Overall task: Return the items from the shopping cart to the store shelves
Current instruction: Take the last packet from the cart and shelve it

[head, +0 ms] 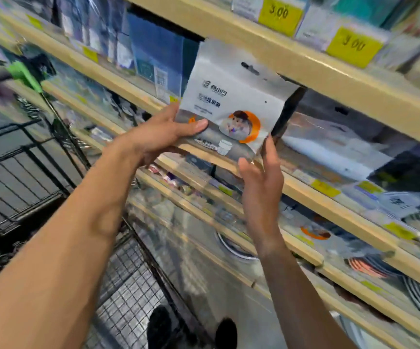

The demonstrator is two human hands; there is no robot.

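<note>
A white and grey packet [231, 96] with a hang hole, blue print and an orange-ringed cartoon figure is held up in front of the shelves. My left hand [161, 132] grips its lower left edge, thumb across the front. My right hand [259, 170] holds its lower right corner, fingers curled behind it. The packet's top overlaps the beige shelf edge [329, 71]. The black wire shopping cart [40, 172] stands at the left, below my left arm.
Several beige shelves [317, 197] run diagonally, packed with wrapped goods and yellow price tags [280, 13]. A green-handled tool [25, 74] sticks up by the cart. My shoes [191, 328] show on the floor between cart and shelving.
</note>
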